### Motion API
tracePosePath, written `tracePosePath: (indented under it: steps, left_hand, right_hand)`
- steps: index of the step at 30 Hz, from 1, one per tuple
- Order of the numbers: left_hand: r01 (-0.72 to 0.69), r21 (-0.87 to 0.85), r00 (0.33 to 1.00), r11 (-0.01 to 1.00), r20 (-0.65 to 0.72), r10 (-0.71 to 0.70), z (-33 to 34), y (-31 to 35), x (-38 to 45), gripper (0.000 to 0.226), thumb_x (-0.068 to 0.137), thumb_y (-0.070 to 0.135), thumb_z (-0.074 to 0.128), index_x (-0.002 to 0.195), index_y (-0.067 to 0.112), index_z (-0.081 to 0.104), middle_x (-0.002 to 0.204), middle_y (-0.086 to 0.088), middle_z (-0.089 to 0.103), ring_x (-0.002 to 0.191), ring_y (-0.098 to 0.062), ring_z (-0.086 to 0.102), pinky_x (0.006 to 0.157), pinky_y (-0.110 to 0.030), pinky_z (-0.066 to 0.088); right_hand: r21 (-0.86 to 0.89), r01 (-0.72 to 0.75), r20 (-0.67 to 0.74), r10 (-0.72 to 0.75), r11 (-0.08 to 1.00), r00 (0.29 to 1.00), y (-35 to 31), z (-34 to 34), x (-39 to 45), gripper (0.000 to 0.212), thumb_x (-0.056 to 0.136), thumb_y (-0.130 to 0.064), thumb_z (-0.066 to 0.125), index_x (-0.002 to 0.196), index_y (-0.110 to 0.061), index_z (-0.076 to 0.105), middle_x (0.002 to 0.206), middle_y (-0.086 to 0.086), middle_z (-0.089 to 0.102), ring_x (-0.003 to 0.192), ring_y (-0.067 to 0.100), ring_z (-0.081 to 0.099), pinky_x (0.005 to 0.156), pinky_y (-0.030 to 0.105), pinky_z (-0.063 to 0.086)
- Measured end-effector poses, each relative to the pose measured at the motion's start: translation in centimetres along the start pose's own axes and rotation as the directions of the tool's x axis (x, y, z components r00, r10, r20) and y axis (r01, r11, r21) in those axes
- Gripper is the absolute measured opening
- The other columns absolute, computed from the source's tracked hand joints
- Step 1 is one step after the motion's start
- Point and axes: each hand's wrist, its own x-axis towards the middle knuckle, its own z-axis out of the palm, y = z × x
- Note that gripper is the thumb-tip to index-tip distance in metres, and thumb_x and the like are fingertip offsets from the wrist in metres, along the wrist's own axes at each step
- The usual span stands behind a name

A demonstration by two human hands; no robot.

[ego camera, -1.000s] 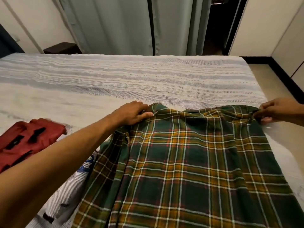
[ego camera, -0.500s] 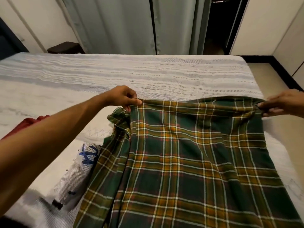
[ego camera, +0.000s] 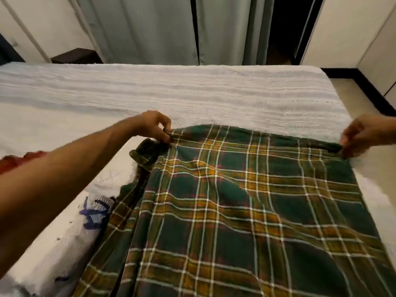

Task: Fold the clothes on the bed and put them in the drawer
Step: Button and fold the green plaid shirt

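Plaid shirt [ego camera: 246, 206] hangs from your fingers over the bed [ego camera: 192, 93]. Your left hand [ego camera: 153, 126] pinches one top corner; your blurred right hand [ego camera: 362, 135] seems clamped on the other.

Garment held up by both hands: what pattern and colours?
Plaid garment: dark green with mustard-yellow bands and thin white lines, seen in the head view.

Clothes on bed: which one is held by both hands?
The green plaid shirt; the red garment and white garment with blue print lie untouched at left.
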Motion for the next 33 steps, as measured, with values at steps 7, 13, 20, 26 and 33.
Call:
tracePosePath:
  steps: [7,13,20,26,33]
  left_hand:
    - [0.282,-0.044,0.959,0.958,0.021,-0.281,0.0,1.2,1.7,0.017,0.093,0.026,0.076,0.094,0.011,0.07,0.094,-0.012,0.07,0.078,-0.023,0.072,0.061,-0.032,0.063]
    - [0.222,-0.46,0.904,0.86,-0.233,-0.358,-0.3,0.6,3.5,0.012,0.092,0.012,0.072,0.084,0.011,0.063,0.099,-0.015,0.068,0.091,-0.026,0.068,0.073,-0.036,0.061]
    - [0.142,-0.421,0.747,0.896,-0.548,-0.376,6.5,1.7,3.7,0.039,0.089,-0.001,0.058,0.126,-0.003,0.044,0.111,-0.026,0.059,0.102,-0.044,0.058,0.08,-0.043,0.041]
    - [0.235,-0.224,0.834,0.946,-0.453,-0.315,7.0,3.6,0.1,0.061,0.094,0.012,0.069,0.141,-0.005,0.035,0.131,-0.033,0.053,0.116,-0.051,0.056,0.097,-0.055,0.047]
    - [0.252,0.177,0.918,0.951,-0.356,-0.177,8.7,4.7,-8.6,0.039,0.099,0.033,0.062,0.118,0.0,0.056,0.114,-0.029,0.066,0.114,-0.049,0.055,0.096,-0.056,0.047]
  right_hand:
    - [0.218,-0.104,-0.04,0.115,0.97,0.992,1.2,-1.5,4.2,0.076,0.026,-0.045,0.109,0.086,-0.007,0.083,0.099,0.013,0.08,0.093,0.027,0.079,0.084,0.044,0.064]
    - [0.345,-0.098,-0.092,0.138,0.933,0.986,0.3,-1.5,5.5,0.054,0.055,-0.015,0.094,0.1,0.007,0.074,0.122,0.035,0.067,0.105,0.039,0.066,0.11,0.055,0.047]
    - [0.333,-0.017,-0.326,0.132,0.943,0.936,-6.5,2.2,-0.5,0.018,0.085,-0.012,0.082,0.1,-0.003,0.079,0.108,0.02,0.073,0.105,0.035,0.067,0.101,0.051,0.055]
    - [0.221,-0.098,-0.531,0.203,0.97,0.823,-9.0,6.5,-3.6,0.034,0.092,-0.024,0.075,0.114,-0.002,0.063,0.108,0.02,0.067,0.1,0.037,0.067,0.09,0.05,0.06]
    - [-0.048,-0.147,-0.563,0.095,0.988,0.821,-9.0,12.5,-11.4,0.04,0.091,-0.038,0.07,0.108,-0.005,0.054,0.1,0.015,0.062,0.089,0.034,0.062,0.073,0.041,0.053]
